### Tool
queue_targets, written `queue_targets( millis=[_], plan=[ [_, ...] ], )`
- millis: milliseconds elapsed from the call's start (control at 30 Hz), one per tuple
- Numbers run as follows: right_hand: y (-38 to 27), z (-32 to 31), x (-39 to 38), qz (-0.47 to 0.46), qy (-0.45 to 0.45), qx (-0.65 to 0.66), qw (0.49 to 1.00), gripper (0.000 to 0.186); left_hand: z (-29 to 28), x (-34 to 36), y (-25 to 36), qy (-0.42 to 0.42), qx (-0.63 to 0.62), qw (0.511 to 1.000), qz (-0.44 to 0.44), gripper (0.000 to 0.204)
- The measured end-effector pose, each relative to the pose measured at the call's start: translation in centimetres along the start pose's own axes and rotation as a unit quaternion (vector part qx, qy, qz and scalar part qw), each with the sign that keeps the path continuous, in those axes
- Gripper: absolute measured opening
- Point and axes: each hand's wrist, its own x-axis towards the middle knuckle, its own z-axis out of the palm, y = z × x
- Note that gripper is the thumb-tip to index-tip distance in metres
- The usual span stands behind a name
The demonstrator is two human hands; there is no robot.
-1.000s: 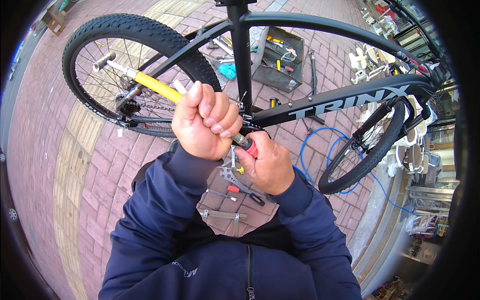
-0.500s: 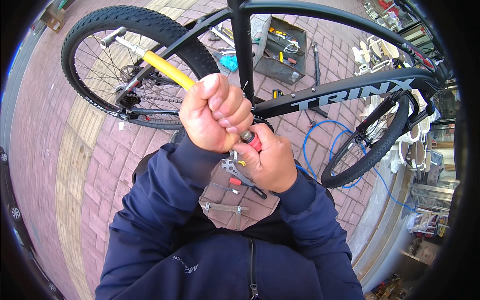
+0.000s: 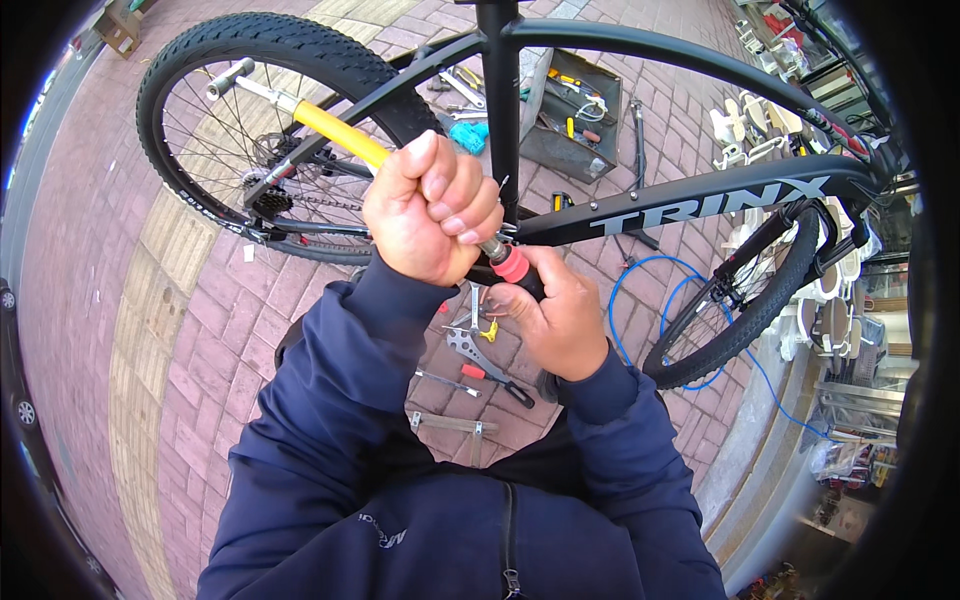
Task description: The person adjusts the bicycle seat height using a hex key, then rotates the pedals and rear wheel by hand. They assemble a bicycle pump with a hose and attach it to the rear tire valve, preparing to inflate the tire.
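Note:
My left hand point(image 3: 425, 215) is closed in a fist around a yellow tire inflator hose point(image 3: 340, 135). Its far end carries a metal tube and a T-shaped metal chuck point(image 3: 231, 78), which appears in front of the bicycle's rear wheel point(image 3: 290, 45). A metal fitting pokes out below that fist, leading into a red and black coupling point(image 3: 511, 265). My right hand point(image 3: 560, 320) grips this coupling between thumb and fingers. How the parts join is partly hidden by my fingers. Just beyond both hands stands a black bicycle frame point(image 3: 720, 200).
An open grey toolbox point(image 3: 570, 165) lies behind the frame. On the brick paving below my hands are a flat multi-hole wrench point(image 3: 478, 352) and a small metal-and-wood stool point(image 3: 450, 424). A blue hose point(image 3: 615, 295) loops near the front wheel point(image 3: 745, 320). White parts line the right side.
My right hand has shifted slightly down and right, and more of the red and black coupling shows. The view has tilted a little. Both grips stay closed.

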Motion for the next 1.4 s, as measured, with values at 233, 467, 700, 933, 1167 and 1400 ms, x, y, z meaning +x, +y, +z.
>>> queue_targets(
  millis=[233,467,700,933,1167,1400],
  plan=[
    [0.2,-0.9,-0.3,-0.023,-0.002,0.003,1.0,0.036,-0.2,0.4,0.8,-0.001,-0.016,1.0,0.017,0.045],
    [0.2,-1.5,-0.3,-0.052,0.078,0.005,0.996,0.031,0.5,0.2,-0.7,-0.008,0.213,0.975,0.062,0.016],
    [0.2,-3.1,-0.5,-0.139,0.162,-0.062,0.975,0.037,1.3,-2.2,-0.4,-0.069,0.403,0.902,-0.136,0.039],
    [1.0,-4.0,-0.8,-0.156,0.185,-0.065,0.968,0.037,0.5,-1.9,-0.3,-0.167,0.506,0.846,-0.02,0.039],
    [1.2,-4.7,-0.6,-0.174,0.193,-0.066,0.964,0.039,0.8,-2.3,-0.9,-0.137,0.436,0.887,-0.062,0.045],
    [0.8,-5.3,-0.4,-0.189,0.169,-0.062,0.965,0.037,0.9,-2.3,-1.0,-0.135,0.408,0.901,-0.067,0.056]
  ],
)
